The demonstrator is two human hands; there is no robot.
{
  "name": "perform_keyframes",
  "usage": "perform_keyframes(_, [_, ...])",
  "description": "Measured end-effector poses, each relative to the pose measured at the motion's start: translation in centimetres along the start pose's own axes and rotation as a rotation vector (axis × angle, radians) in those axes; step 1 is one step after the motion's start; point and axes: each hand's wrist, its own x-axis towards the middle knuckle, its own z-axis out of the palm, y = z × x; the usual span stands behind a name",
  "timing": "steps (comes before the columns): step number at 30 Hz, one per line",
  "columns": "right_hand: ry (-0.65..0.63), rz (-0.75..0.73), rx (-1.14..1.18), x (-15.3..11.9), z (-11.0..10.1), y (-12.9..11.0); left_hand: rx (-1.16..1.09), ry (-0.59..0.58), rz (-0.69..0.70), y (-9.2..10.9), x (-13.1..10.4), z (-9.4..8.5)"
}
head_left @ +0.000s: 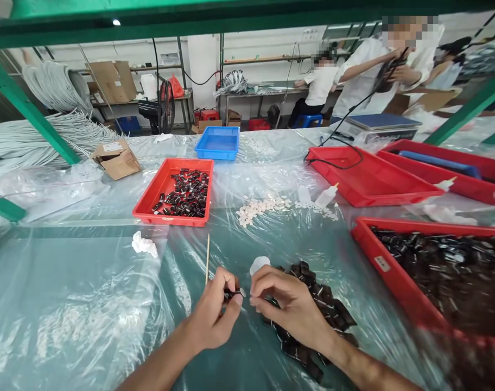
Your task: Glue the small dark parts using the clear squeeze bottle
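Note:
Between the thumb and fingers of my left hand [219, 312] is a small black part [232, 294] with a pale round end. Close on its right, my right hand [286, 304] is pinched; whatever lies between its fingertips is too small to make out. A pile of black parts [337, 312] spreads under and beside my right hand. Just beyond the fingers lies a white round piece [259, 264]. A thin wooden stick [208, 258] points away from my left hand. Small cream pieces [258, 209] are scattered farther up the plastic-covered table [88, 282].
A red tray [172, 220] of black parts stands ahead, with a blue tray [217, 156] behind it. Crumpled tissue [144, 245] lies left. At right are a large red tray [398, 277], more red trays and a white bottle [326, 196]. People work beyond; green bars frame the view.

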Motion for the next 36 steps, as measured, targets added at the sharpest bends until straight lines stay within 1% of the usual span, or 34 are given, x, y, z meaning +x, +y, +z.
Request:
perform_keyframes(3, [-0.037,0.100,0.147,-0.3,0.1,0.7,0.043,-0.002,0.008,0.6,0.1,0.0])
perform_keyframes(6, [-0.071,0.177,0.279,-0.6,0.1,0.9,0.070,-0.022,0.042,1.1,0.2,0.0])
perform_keyframes(9, [-0.084,0.257,0.368,-0.8,0.2,0.8,0.085,-0.018,0.047,1.0,0.1,0.1])
perform_keyframes(13, [-0.133,0.344,0.422,-0.7,0.2,0.9,0.036,-0.042,0.067,0.6,-0.1,0.4])
perform_keyframes(17, [-0.166,0.392,0.422,-0.4,-0.2,0.9,0.017,-0.039,0.101,1.1,0.1,0.6])
perform_keyframes(20, [-0.171,0.405,0.438,-0.1,-0.5,0.8,0.030,-0.040,0.091,1.8,0.2,0.6])
perform_keyframes(24, [-0.180,0.426,0.443,0.0,-0.8,0.6,0.138,-0.010,0.066,2.4,0.0,0.5])
perform_keyframes(31, [-0.160,0.365,0.284,-0.3,-1.0,0.1,0.297,0.033,0.077,4.4,-0.5,0.4])
perform_keyframes(33, [-0.162,0.334,0.251,-0.4,-0.9,0.2,0.315,0.034,0.082,4.5,-0.4,0.5])
perform_keyframes(36, [-0.128,0.273,0.156,-0.6,-0.8,0.3,0.302,0.024,0.127,3.9,-0.2,0.6])
